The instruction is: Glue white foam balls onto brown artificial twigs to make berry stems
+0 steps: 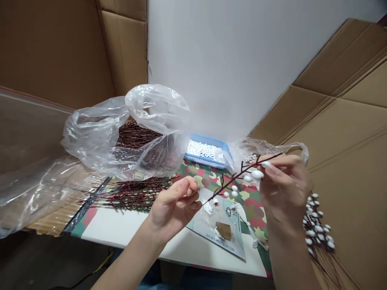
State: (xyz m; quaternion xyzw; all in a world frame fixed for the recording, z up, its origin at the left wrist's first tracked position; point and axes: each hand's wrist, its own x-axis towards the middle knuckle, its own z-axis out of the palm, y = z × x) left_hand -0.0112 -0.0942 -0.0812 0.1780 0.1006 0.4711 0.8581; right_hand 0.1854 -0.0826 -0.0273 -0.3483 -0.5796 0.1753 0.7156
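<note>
A thin dark brown twig branch slants upward to the right over the table. Its lower end meets the curled fingers of my left hand, which is closed around it. At the upper part, my right hand pinches a small white foam berry against a side twig. Just below that sits a larger white berry, close to my right fingers. Under the branch lies a glue-gun card with white glue smears and a brown square piece.
Bare twigs lie in a pile at left, beneath a clear plastic bag with more twigs. A blue basket of white berries stands at the back. Finished berry stems are at right. Cardboard walls flank the table.
</note>
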